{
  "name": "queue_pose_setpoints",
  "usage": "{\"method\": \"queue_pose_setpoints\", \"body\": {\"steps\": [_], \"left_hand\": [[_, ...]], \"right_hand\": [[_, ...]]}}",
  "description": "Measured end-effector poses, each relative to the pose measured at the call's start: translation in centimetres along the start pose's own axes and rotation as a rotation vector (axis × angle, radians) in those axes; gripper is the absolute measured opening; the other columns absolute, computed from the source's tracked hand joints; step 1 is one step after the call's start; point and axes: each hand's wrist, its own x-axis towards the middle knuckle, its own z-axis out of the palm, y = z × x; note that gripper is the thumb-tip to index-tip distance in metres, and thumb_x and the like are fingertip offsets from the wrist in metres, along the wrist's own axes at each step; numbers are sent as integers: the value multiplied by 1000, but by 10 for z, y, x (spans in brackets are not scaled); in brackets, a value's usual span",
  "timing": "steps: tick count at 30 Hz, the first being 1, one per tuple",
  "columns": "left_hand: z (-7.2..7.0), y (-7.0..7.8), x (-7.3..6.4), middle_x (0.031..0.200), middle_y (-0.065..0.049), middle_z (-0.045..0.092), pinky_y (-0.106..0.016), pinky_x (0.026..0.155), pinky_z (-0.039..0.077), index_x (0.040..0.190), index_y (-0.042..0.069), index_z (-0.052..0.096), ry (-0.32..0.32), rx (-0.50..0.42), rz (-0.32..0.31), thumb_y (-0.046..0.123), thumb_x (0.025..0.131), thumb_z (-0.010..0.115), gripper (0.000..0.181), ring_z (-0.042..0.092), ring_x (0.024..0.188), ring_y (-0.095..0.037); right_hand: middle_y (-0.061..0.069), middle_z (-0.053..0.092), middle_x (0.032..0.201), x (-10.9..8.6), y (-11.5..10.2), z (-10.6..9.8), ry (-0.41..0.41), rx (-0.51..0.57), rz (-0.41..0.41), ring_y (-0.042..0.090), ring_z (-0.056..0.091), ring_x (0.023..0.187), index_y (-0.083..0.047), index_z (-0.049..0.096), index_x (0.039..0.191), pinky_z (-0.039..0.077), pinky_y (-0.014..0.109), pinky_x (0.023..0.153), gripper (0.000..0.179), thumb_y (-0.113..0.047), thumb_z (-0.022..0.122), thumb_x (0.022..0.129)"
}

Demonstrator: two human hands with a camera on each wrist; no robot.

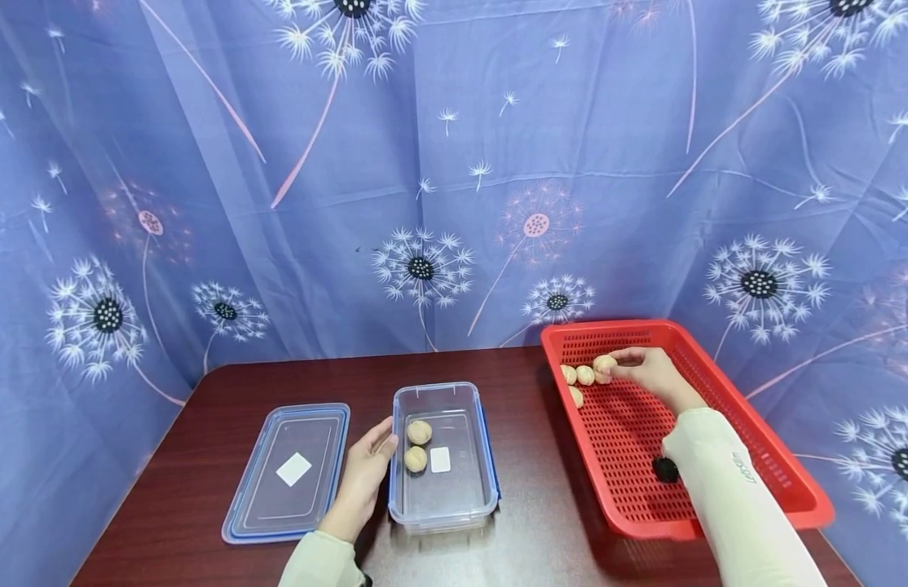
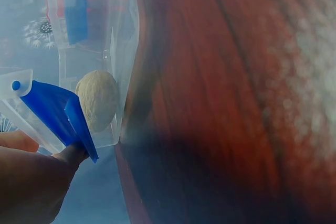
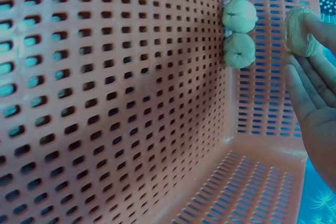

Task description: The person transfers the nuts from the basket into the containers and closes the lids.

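My right hand (image 1: 648,375) pinches a walnut (image 3: 300,31) between thumb and fingers, up over the far left part of the red basket (image 1: 597,481). Several more walnuts (image 3: 240,17) lie near it in the basket's corner. At the left side of a clear plastic box (image 1: 461,509), my left hand (image 1: 366,477) touches the wall with fairly straight fingers. Its thumb tip is right at a hanging blue latch (image 2: 55,111) in the left wrist view. The box has no lid on; two walnuts (image 1: 419,432) sit inside along its left wall, beside a white label (image 1: 440,460).
A clear lid with a blue seal (image 1: 278,509) lies flat on the dark wooden table (image 1: 197,456), left of the left hand. It bears a white square label (image 1: 293,469). Behind the table hangs a blue curtain (image 1: 337,269) with dandelion prints. The basket has raised, slotted walls.
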Motion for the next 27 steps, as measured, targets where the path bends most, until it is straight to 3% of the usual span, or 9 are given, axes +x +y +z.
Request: {"method": "queue_pose_setpoints", "body": {"steps": [12,27], "left_hand": [[-1,-2,0,140,-33,41,-49,112,30,139,-11,40,9,-4,-17,1,99,47,43,37,134,-40],[-1,0,0,141,-34,39,-50,113,28,140,-12,38,-4,-15,-10,3,100,46,44,35,135,-41]], "right_hand": [[24,64,118,5,-11,1,-33,115,2,41,55,116,4,57,127,45,54,98,52,-31,68,91],[25,63,120,6,-16,-1,-38,100,-6,40,55,116,5,56,129,46,52,97,52,-30,67,92]]}}
